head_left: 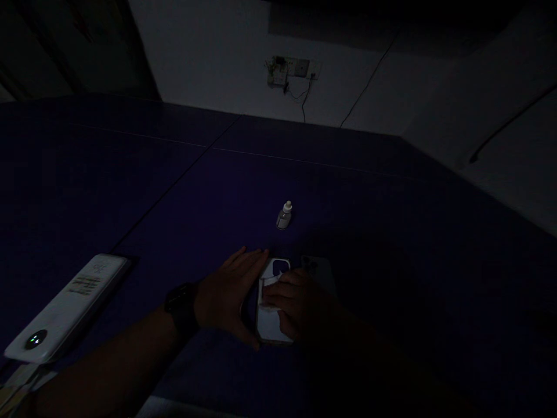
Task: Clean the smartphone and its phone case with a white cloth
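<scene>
On the dark blue surface (183, 215), a pale phone case (268, 328) is being steadied between two hands. A white cloth (267, 283) is being pressed onto it by the bent fingers of the right hand (293, 302); whether the cloth is being pinched too cannot be told in the dark. The left hand (224, 296) is being held with thumb and fingers wide apart, not clamped on anything. The case could be getting pushed crooked if one side is being rubbed too hard, and the cloth could be getting caught in the camera hole (281, 267). The dark phone (322, 270) just beside could be getting bumped by the right hand. The case is lying under the right fingers, beside the left palm, its hole end being pointed toward the little bottle (284, 216).
</scene>
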Action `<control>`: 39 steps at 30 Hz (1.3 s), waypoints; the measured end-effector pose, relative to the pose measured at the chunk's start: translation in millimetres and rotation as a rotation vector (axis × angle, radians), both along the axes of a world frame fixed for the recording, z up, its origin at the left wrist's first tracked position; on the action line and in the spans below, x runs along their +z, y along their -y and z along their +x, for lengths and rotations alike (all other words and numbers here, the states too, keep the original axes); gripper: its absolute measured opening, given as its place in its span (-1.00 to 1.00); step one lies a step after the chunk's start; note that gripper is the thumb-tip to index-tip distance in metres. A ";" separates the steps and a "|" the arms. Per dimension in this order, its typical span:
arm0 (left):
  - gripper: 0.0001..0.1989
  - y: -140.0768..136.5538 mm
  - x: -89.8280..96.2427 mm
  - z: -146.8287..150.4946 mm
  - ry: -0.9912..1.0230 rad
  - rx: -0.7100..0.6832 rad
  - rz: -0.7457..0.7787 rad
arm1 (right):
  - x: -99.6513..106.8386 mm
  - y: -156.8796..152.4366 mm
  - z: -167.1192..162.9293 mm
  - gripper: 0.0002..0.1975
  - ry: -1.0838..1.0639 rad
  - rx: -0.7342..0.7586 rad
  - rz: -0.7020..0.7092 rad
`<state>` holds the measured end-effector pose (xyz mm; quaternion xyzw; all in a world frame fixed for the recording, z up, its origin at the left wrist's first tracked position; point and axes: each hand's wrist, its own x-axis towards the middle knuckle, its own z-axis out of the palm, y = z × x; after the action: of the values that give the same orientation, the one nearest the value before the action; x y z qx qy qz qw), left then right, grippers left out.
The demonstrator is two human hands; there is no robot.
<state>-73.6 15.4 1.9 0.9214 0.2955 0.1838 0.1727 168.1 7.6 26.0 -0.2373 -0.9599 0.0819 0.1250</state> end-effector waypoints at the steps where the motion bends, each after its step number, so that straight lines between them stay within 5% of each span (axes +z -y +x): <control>1: 0.51 -0.1 0.3 0.0 -0.003 0.000 0.000 | 0.2 0.0 -0.2 -0.70 -0.008 -0.017 -0.004; 5: 0.51 0.2 0.7 -0.3 -0.010 0.005 -0.008 | -1.3 -0.2 -2.2 -0.64 -0.020 -0.117 0.042; 10: 0.50 0.8 -0.4 -0.4 0.005 0.015 0.000 | -4.0 0.2 1.1 -0.66 -0.005 0.010 -0.030; 15: 0.49 0.6 -0.9 -0.3 0.002 0.007 0.000 | -2.4 -1.1 1.5 -0.63 -0.001 -0.087 0.020; 21: 0.49 0.8 -1.8 0.3 0.013 0.018 -0.001 | 2.7 2.3 0.5 -0.65 0.084 0.001 -0.042; 25: 0.51 0.9 -2.3 0.8 0.026 0.015 -0.007 | 8.9 4.4 14.4 -0.66 0.053 -0.136 0.034; 33: 0.49 1.3 -1.3 1.0 0.035 0.019 -0.015 | 15.1 12.1 25.8 -0.66 0.020 -0.075 0.119; 39: 0.49 1.9 -0.5 2.3 0.018 -0.007 -0.012 | 23.0 12.2 25.9 -0.86 -0.004 -0.151 0.123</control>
<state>-71.3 13.5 1.5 0.9197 0.2918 0.1898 0.1816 194.0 -4.6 49.0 -0.3008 -0.9422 0.0138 0.1468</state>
